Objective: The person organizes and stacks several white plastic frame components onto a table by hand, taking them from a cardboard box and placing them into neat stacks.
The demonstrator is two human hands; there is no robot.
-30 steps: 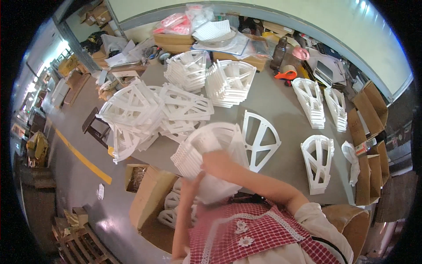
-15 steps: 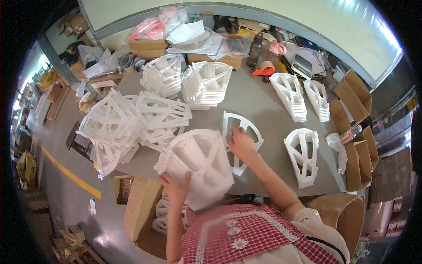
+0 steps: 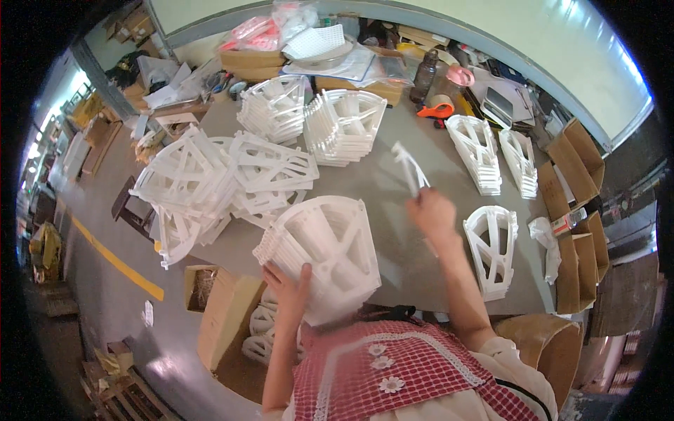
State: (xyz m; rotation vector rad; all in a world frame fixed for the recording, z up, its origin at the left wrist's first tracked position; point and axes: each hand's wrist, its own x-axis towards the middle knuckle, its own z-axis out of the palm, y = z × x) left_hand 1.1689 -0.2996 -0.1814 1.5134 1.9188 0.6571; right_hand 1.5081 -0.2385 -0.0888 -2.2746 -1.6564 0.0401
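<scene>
My left hand (image 3: pixel 286 288) is shut on the lower left side of a thick stack of white plastic fan-shaped frames (image 3: pixel 340 245), tilted at the table's near edge. My right hand (image 3: pixel 434 214) grips a single white plastic frame (image 3: pixel 410 167) above the table, right of the stack; the frame is turned almost edge-on and slightly blurred. Its lower end is hidden by my fingers. Right of this hand stands a smaller stack of matching frames (image 3: pixel 500 289). A loose, overlapping pile of frames (image 3: pixel 186 175) lies to the left.
Two frame stacks (image 3: pixel 340 144) stand at the table's far middle, and two narrower ones (image 3: pixel 484 179) at far right. Cardboard boxes (image 3: pixel 577 274) line the right edge. An orange tape dispenser (image 3: pixel 437 109) and dark bottle (image 3: pixel 424 76) are at the back. An open carton (image 3: pixel 228 316) sits below, at left.
My right hand has lifted the single frame off the table and carried it right, turning it edge-on. My left hand stays on the stack. The whole view has shifted slightly.
</scene>
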